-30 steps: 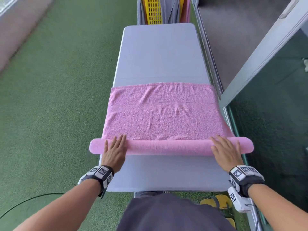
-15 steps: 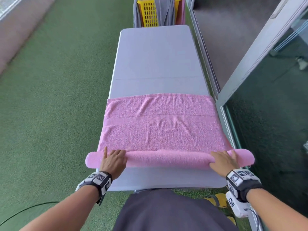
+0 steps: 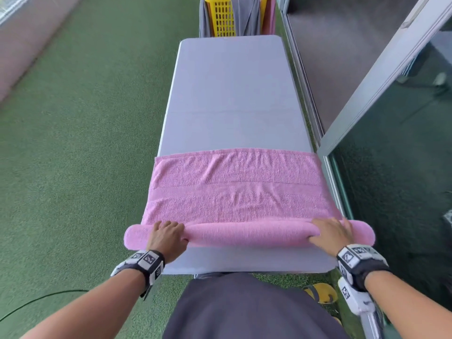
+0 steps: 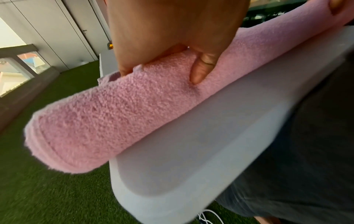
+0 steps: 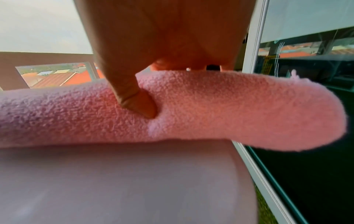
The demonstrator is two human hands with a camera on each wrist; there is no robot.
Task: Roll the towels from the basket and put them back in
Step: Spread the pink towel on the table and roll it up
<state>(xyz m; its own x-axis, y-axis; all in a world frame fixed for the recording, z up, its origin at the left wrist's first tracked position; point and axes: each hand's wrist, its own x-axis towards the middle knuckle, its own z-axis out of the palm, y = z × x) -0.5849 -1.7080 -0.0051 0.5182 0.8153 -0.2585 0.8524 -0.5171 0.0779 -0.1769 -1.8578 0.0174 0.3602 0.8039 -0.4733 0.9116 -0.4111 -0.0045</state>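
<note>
A pink towel point(image 3: 234, 192) lies across the near half of a long grey table point(image 3: 232, 94), its near part wound into a roll point(image 3: 247, 234) whose ends overhang both table sides. My left hand point(image 3: 168, 234) grips the roll near its left end, fingers curled over the top and thumb point(image 4: 199, 72) pressing the near side of the roll point(image 4: 114, 115). Near the right end my right hand point(image 3: 332, 234) holds the roll point(image 5: 229, 109) the same way, its thumb point(image 5: 138, 104) dug into the pile. The yellow basket point(image 3: 222, 18) stands beyond the table's far end.
Grey cloths point(image 3: 247, 15) and a pink one point(image 3: 270, 18) hang over the basket. Green turf point(image 3: 73, 143) lies on the left, with a green cable point(image 3: 36, 302) near my left arm. A sliding-door frame and glass point(image 3: 367, 89) run close along the table's right side.
Both hands went from lying flat on the roll to curling round it. The towel has slid toward me; its far edge now lies farther from the table's far end.
</note>
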